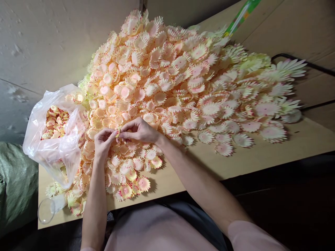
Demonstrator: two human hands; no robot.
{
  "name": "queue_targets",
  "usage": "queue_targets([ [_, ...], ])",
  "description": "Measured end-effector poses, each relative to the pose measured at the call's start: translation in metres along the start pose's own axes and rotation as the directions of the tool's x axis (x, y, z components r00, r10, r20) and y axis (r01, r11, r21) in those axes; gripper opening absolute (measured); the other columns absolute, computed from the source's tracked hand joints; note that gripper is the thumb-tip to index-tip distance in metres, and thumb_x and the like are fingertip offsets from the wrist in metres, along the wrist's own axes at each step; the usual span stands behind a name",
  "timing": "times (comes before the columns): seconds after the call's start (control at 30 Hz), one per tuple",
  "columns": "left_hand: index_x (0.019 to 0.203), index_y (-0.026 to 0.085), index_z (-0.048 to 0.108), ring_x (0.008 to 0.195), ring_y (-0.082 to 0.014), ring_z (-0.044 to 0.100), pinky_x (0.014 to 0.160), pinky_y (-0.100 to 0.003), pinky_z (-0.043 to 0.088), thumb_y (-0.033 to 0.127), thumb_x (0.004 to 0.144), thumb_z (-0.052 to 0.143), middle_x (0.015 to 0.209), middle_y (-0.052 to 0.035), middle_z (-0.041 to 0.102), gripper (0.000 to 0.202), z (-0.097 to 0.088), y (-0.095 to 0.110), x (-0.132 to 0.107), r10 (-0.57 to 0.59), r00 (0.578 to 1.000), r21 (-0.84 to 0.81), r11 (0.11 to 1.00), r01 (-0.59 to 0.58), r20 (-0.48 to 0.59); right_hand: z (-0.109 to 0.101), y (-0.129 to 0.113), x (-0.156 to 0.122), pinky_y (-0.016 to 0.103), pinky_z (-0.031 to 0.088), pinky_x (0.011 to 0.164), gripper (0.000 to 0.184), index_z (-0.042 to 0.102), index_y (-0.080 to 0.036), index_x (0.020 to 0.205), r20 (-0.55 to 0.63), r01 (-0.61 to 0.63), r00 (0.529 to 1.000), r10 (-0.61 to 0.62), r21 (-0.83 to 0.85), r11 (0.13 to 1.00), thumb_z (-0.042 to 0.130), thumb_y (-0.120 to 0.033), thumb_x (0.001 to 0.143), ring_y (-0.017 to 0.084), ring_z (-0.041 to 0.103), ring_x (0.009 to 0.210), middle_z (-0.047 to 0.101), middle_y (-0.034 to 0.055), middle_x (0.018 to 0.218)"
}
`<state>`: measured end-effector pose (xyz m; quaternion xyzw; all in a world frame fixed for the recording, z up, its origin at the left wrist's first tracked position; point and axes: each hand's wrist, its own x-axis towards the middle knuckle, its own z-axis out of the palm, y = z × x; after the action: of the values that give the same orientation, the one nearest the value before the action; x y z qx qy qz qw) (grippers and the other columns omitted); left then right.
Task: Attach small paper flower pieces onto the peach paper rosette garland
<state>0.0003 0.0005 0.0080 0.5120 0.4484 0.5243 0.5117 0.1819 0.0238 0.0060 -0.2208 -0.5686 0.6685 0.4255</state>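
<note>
- At your far left, a crumpled green sack point(17, 188) sits against the end of the table.
- At the table's near left corner you have a clear plastic cup point(46, 211); whether it stands or lies on its side is hard to tell.
- Beyond the cup, a translucent plastic bag point(70, 151) gapes wide, and through its mouth you can see curled petal pieces point(56, 122), cream with red edges.
- Your left hand point(104, 139) is narrowed to a pinch, thumb and fingers closed on a small yellowish petal piece point(117, 134).
- That petal piece is between your two hands, above the near left part of the heap; its exact shape is too small to make out.
- Your right hand point(138, 130) meets the left at the fingertips, pinching the same piece, with its forearm reaching across the table edge.
- Around and behind both hands spreads a large heap of fringed petal discs point(157, 76), cream to peach with pink-red tips, greener and longer-petalled toward the right.
- Under the heap, the pale tabletop point(256, 160) shows along your side.
- At the upper right, a glossy green packet point(242, 17) slants into the heap's far edge.
- At your far right, a dark bent rod point(319, 67) crosses brown cardboard point(319, 31) behind the petals.
</note>
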Motion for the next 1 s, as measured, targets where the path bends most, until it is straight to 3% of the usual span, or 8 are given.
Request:
queue_targets([
  [0.17, 0.069, 0.019, 0.073, 0.084, -0.0145, 0.063, 0.074, -0.025, 0.049, 0.035, 0.072, 0.078, 0.087, -0.0049, 0.067, 0.017, 0.0, 0.001, 0.001, 0.12, 0.991, 0.064, 0.991, -0.116, -0.061, 0.001, -0.004, -0.001, 0.021, 0.047, 0.054, 0.021, 0.073, -0.011, 0.074, -0.057, -0.004, 0.998, 0.003, -0.027, 1.0, 0.079, -0.031, 0.071, 0.008, 0.057, 0.056, 0.067, 0.0016, 0.063],
  [0.23, 0.07, 0.02, 0.073, 0.088, -0.0154, 0.061, 0.076, -0.026, 0.049, 0.036, 0.073, 0.077, 0.092, -0.0058, 0.064, 0.017, 0.001, 0.002, 0.001, 0.155, 0.985, 0.055, 0.987, -0.151, -0.074, 0.001, -0.006, -0.001, 0.022, 0.048, 0.053, 0.022, 0.072, -0.011, 0.073, -0.083, -0.011, 0.997, 0.009, -0.025, 1.0, 0.079, -0.032, 0.071, 0.009, 0.057, 0.055, 0.067, 0.0018, 0.062],
  [0.5, 0.069, 0.02, 0.072, 0.078, -0.0122, 0.058, 0.074, -0.024, 0.046, 0.032, 0.068, 0.081, 0.079, -0.003, 0.063, 0.015, 0.001, 0.002, -0.001, 0.09, 0.995, 0.017, 0.996, -0.09, -0.03, 0.002, -0.006, -0.001, 0.02, 0.043, 0.048, 0.02, 0.073, -0.011, 0.073, -0.107, -0.008, 0.994, 0.004, -0.04, 0.999, 0.079, -0.029, 0.068, 0.008, 0.055, 0.053, 0.066, 0.001, 0.061],
  [0.7, 0.071, 0.018, 0.069, 0.074, -0.0089, 0.055, 0.07, -0.02, 0.047, 0.027, 0.07, 0.078, 0.081, -0.0008, 0.059, 0.012, 0.002, 0.004, -0.001, -0.021, 0.999, -0.155, 0.988, 0.013, -0.049, 0.003, -0.01, -0.002, 0.02, 0.042, 0.048, 0.017, 0.071, -0.011, 0.071, -0.125, -0.007, 0.992, 0.007, -0.002, 1.0, 0.079, -0.026, 0.067, 0.007, 0.053, 0.05, 0.063, -0.001, 0.057],
  [1.0, 0.067, 0.016, 0.067, 0.068, -0.0063, 0.053, 0.064, -0.017, 0.048, 0.023, 0.07, 0.076, 0.08, -0.0008, 0.055, 0.012, 0.01, 0.008, -0.001, -0.001, 0.997, -0.312, 0.95, -0.024, -0.079, -0.003, -0.012, -0.004, 0.019, 0.035, 0.04, 0.021, 0.063, -0.013, 0.061, -0.158, 0.072, 0.987, -0.04, 0.203, 0.977, 0.076, -0.026, 0.069, 0.005, 0.046, 0.04, 0.057, -0.0036, 0.048],
])
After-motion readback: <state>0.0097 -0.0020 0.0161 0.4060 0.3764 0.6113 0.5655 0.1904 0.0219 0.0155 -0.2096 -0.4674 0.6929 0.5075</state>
